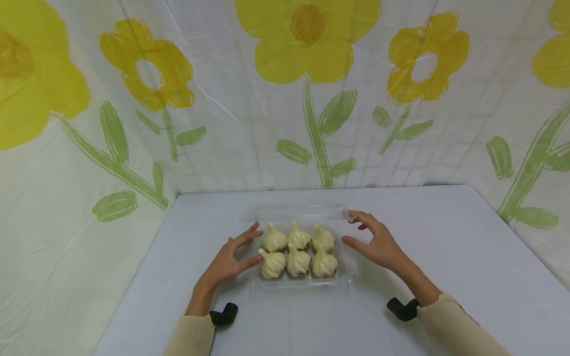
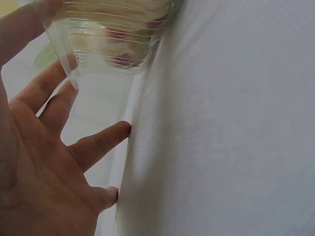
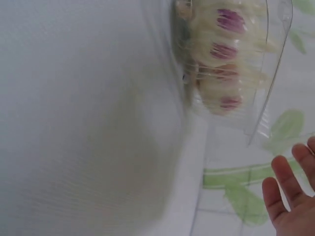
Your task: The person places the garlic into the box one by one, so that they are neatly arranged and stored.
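A clear plastic clamshell box (image 1: 307, 284) sits on the table with its lid (image 1: 296, 212) raised at the far side. Inside, several cream garlic bulbs (image 1: 299, 263) with purple marks lie in two rows. My left hand (image 1: 224, 259) is at the box's left side, fingers spread; in the left wrist view its thumb and some fingertips meet the rim (image 2: 59, 46). At the right side, my right hand (image 1: 378, 242) has its fingers apart and loosely bent. Its fingertips are by the lid's right end, the thumb near the rim; contact there is unclear.
The white-covered table (image 1: 427, 237) extends around the box on all sides. Behind it hangs a white sheet (image 1: 222, 163) printed with yellow flowers and green stems. Dark camera mounts (image 1: 403, 309) sit at both wrists.
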`<act>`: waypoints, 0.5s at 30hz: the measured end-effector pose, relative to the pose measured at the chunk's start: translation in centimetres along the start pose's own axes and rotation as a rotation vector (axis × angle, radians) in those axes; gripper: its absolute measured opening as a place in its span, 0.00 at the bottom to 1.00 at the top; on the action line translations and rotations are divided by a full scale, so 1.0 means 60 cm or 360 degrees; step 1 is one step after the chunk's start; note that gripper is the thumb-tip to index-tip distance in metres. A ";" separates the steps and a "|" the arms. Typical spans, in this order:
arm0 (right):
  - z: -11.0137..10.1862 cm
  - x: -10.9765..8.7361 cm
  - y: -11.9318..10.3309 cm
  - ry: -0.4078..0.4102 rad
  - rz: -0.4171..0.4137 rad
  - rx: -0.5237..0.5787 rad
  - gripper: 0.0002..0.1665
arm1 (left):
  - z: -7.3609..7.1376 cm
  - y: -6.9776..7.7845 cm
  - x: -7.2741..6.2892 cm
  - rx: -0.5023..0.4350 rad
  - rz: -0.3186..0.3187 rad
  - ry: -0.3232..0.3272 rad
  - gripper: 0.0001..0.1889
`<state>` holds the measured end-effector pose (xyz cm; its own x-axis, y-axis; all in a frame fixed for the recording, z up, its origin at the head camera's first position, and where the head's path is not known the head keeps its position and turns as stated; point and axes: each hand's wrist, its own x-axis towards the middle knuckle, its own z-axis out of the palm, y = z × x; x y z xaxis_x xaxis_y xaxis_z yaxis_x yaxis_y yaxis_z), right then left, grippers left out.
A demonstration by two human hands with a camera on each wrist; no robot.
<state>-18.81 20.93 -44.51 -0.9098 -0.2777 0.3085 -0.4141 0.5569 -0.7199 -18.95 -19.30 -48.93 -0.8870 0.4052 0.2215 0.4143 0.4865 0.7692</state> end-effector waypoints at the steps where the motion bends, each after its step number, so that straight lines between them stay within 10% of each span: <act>1: 0.001 -0.002 0.000 -0.0002 0.0006 -0.0005 0.37 | -0.001 0.001 0.000 0.0009 -0.0028 -0.0002 0.32; 7: 0.007 -0.014 0.005 -0.0014 -0.0005 0.0018 0.37 | -0.003 0.004 -0.005 0.0065 -0.0269 -0.0001 0.40; 15: 0.015 -0.023 0.015 -0.0030 -0.0097 0.0011 0.39 | -0.003 0.003 -0.002 -0.0009 -0.0087 0.0028 0.39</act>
<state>-17.90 21.15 -46.15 -0.8822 -0.3256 0.3402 -0.4685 0.5332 -0.7044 -18.80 -19.39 -48.70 -0.9118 0.3645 0.1891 0.3638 0.5033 0.7838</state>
